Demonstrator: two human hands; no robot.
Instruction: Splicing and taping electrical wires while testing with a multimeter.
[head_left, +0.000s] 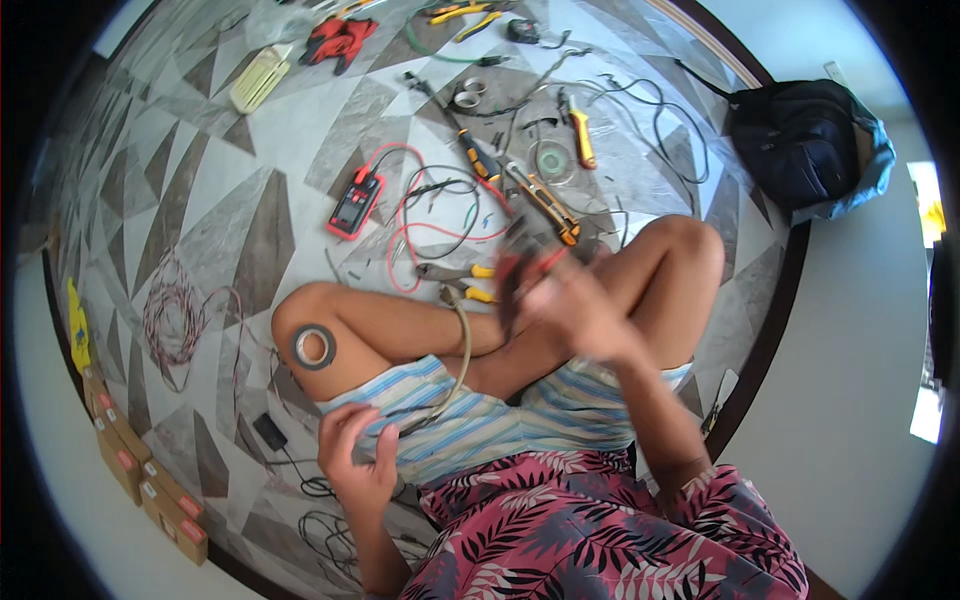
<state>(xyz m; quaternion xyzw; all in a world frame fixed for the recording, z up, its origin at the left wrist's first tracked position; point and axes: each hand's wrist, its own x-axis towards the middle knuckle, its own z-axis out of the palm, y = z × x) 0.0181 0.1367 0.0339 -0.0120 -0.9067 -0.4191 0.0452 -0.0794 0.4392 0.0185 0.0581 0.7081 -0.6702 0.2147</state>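
My right hand is closed on a red-and-black tool in front of my crossed legs; motion blurs both, and I cannot tell the tool's kind. My left hand is beside my left thigh, its thumb apart from the fingers and nothing visible in it. Just beyond its fingertips lies the end of a beige cable, which arches over my lap from a plug-like end near yellow-handled pliers. A roll of grey tape rests on my left knee.
On the patterned floor ahead lie a red multimeter with leads, a utility knife, a screwdriver and yellow-handled cutters. Coiled wire and cardboard boxes are at left. A black backpack stands far right.
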